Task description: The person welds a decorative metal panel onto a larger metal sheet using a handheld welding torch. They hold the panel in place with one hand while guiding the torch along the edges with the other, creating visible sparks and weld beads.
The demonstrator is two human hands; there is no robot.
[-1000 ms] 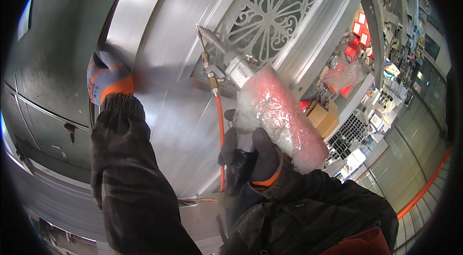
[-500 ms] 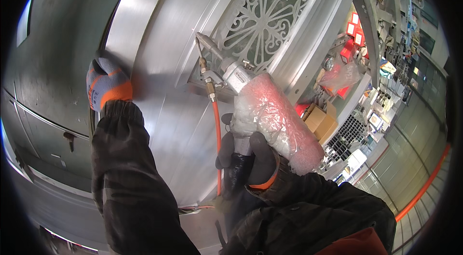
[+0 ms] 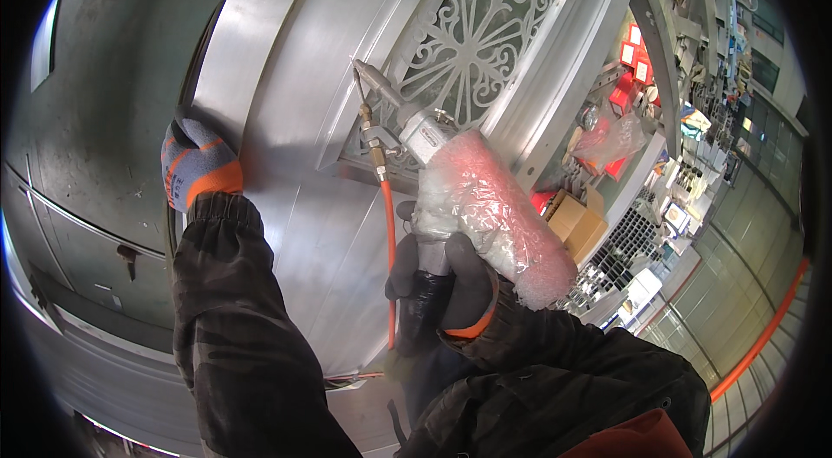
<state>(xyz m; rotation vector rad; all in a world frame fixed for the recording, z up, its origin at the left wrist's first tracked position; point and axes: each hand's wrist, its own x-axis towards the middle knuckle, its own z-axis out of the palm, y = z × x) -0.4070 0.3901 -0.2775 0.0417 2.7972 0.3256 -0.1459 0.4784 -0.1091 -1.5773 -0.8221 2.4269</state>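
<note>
In my right hand [image 3: 468, 280], in a dark glove, is a welding gun [image 3: 425, 136]; the fingers wrap round its black grip. Bubble wrap [image 3: 498, 207] covers its body. A thin feed nozzle [image 3: 364, 107] is clamped beside the main nozzle, and an orange hose [image 3: 388, 259] runs down from it. The tips meet close to the moulding of a silver metal door [image 3: 299, 103], left of its scrollwork panel [image 3: 472, 51]; contact cannot be made out. My left hand [image 3: 201, 165], in a grey and orange glove, is curled over the door's left edge, fingertips partly hidden.
A dark green panel [image 3: 95, 137] stands left of the door. At the right are red boxes [image 3: 637, 59], an open cardboard box [image 3: 576, 220], a black grid tray [image 3: 626, 237] and shelves of clutter. An orange hose [image 3: 763, 341] lies along the tiled floor at far right.
My left hand sits slightly farther right and lower in view, still at the door edge. The scrollwork panel has shifted a little left. The gun is held almost as before.
</note>
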